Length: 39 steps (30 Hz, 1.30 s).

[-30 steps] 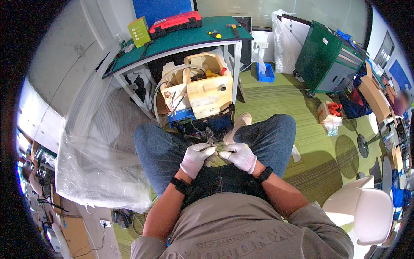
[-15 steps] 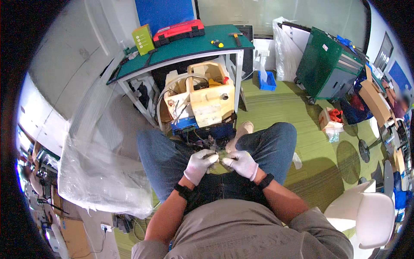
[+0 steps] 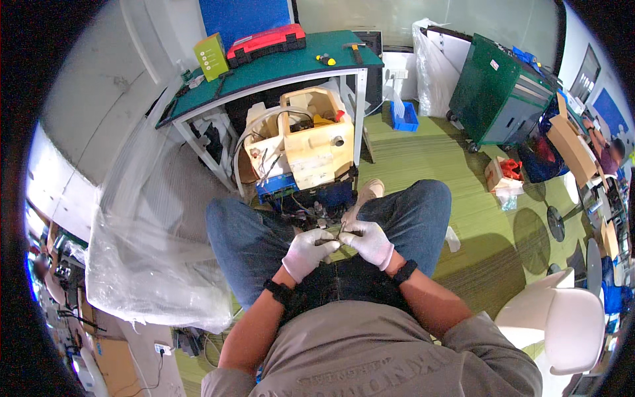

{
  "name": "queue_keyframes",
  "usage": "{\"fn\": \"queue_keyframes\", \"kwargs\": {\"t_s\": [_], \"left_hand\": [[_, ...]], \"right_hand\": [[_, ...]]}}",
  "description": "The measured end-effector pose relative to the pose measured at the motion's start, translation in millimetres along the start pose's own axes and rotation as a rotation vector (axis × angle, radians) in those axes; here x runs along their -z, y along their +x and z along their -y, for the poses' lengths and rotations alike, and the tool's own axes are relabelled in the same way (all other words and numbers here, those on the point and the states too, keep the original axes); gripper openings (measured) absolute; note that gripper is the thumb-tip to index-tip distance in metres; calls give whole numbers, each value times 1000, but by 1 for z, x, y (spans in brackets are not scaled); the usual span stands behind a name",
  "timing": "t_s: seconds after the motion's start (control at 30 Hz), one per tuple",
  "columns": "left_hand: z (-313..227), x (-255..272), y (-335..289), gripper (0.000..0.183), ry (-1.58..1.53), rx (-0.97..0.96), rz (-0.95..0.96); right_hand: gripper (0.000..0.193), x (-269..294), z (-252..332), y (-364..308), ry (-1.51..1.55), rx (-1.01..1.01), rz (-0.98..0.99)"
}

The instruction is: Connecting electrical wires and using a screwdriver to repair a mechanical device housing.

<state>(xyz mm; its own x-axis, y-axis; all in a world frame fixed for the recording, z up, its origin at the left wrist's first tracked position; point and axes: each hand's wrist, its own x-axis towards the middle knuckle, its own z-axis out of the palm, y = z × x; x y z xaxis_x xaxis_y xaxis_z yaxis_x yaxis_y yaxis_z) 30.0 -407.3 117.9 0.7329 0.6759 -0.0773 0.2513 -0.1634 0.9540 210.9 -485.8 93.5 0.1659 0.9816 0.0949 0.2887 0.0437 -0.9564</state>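
Note:
Both my hands wear white gloves and meet over my lap, fingertips nearly touching. My left hand (image 3: 306,255) is closed in a pinch on a thin dark wire-like piece. My right hand (image 3: 369,243) pinches a thin dark strand (image 3: 341,231) that sticks up near its fingertips. The pieces are too small to make out fully. Just beyond my hands, loose wires and connectors (image 3: 320,216) spread at the front of a blue and black base (image 3: 334,200). On that base stands a cream plastic housing (image 3: 321,151), open on top, with a pale hose and wires in it.
Behind the housing is a green-topped table (image 3: 264,71) with a red toolbox (image 3: 266,45), a green box (image 3: 211,57) and a hammer (image 3: 356,52). Plastic-wrapped material (image 3: 152,278) stands at left. To the right are a green tool cabinet (image 3: 497,92), a blue bin (image 3: 404,116) and a white chair (image 3: 574,331).
The view has shifted slightly. My right hand has tilted and risen a little, and a thin dark strand now stands up by its fingertips. Both hands stay pinched close together.

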Motion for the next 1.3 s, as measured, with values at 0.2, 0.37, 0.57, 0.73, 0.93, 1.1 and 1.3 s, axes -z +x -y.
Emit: {"fn": "queue_keyframes", "kwargs": {"t_s": [0.2, 0.37, 0.57, 0.73, 0.93, 1.1, 1.3], "left_hand": [[-1, 1, 0, 22, -164, 179, 28], [3, 5, 1, 25, -345, 211, 65], [1, 5, 1, 24, -436, 198, 97], [2, 6, 2, 25, -389, 182, 122], [1, 3, 0, 23, -280, 191, 57], [1, -4, 1, 20, -180, 154, 52], [-10, 1, -4, 19, -92, 135, 9]], "right_hand": [[18, -1, 8, -3, 43, -26, -8], [18, -2, 9, -4, 79, -9, -15], [19, -3, 6, -2, 150, -64, -52], [19, -2, 0, 1, 183, -47, -37], [20, -5, -8, 2, 307, -61, -24], [24, 0, -7, -2, 319, -107, -15], [29, -5, -9, 0, 124, 18, -36]]}}
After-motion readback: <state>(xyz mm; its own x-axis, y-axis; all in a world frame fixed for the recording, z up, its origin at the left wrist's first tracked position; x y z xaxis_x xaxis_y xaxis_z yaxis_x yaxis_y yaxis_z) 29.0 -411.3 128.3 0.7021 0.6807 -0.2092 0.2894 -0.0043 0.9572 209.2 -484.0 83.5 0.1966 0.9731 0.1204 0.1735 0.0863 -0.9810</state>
